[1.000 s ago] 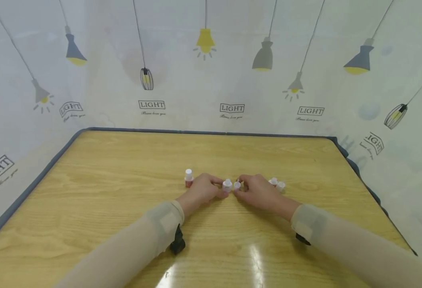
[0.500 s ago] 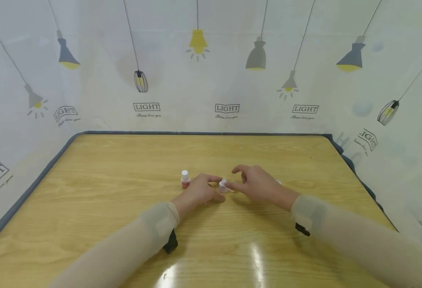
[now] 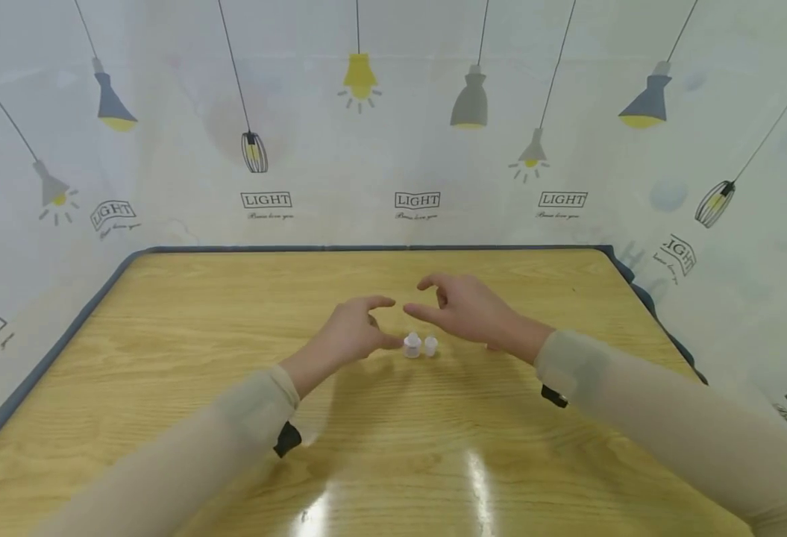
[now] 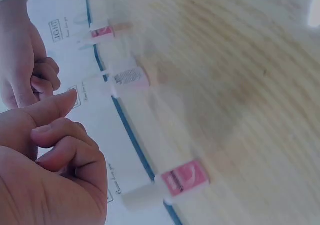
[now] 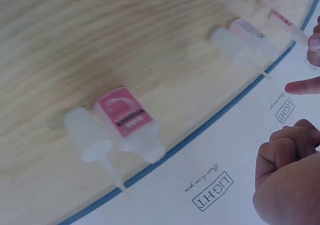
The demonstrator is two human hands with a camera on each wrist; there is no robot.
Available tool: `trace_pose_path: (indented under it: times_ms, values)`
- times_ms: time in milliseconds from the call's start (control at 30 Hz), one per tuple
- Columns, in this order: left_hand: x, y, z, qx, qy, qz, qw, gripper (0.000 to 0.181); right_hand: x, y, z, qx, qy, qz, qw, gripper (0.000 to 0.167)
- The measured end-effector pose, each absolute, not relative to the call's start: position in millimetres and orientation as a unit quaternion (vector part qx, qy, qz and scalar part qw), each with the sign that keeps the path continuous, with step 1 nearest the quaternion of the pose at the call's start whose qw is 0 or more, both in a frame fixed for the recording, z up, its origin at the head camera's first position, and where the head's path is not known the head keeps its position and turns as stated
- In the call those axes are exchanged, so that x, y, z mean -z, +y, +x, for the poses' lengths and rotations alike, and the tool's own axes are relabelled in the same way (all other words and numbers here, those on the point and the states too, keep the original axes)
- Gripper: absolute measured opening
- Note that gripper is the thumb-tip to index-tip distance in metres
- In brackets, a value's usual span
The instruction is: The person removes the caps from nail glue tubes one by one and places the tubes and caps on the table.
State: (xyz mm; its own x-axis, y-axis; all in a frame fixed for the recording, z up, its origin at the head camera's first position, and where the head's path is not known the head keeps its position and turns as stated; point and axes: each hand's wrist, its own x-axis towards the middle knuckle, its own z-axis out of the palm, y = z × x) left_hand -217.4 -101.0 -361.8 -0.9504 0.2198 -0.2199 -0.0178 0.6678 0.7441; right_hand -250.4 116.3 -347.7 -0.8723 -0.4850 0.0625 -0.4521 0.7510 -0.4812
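Observation:
A small white bottle (image 3: 412,347) stands uncapped near the table's middle, its printed text side visible in the left wrist view. Right beside it, a white cap (image 3: 430,346) stands upside down, its thin stem (image 5: 266,75) pointing up. My left hand (image 3: 349,328) holds nothing; its thumb tip appears close to the bottle, and contact cannot be told. Raised above the cap, my right hand (image 3: 467,306) is empty too, index finger and thumb apart. To the left stands a capped pink-labelled bottle (image 4: 184,179), hidden behind my left hand in the head view.
Another pink-labelled bottle (image 5: 126,116) stands uncapped on the right, with its own upturned white cap (image 5: 87,135) beside it; my right wrist mostly covers them in the head view. The wooden table (image 3: 393,447) meets a printed cloth wall (image 3: 339,149) at its dark far edge.
Both hands have let go of the middle bottle and the upturned cap. My left hand has drawn back leftward and up; the right has lifted. Bottle and cap stay standing side by side.

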Motion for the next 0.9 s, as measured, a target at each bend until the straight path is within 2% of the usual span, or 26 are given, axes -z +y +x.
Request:
trace_pose_path:
  times_ms: [400,900]
  values:
    - [335,-157,-225,-0.390,0.910,0.040,0.134,0.070,327,87,-248,0.275,0.928,-0.242,0.063,0.059]
    - [357,-199,-227,-0.400,0.902,0.022,0.160,0.076,336,34,-245,0.291,0.920,-0.248,0.087,0.059]
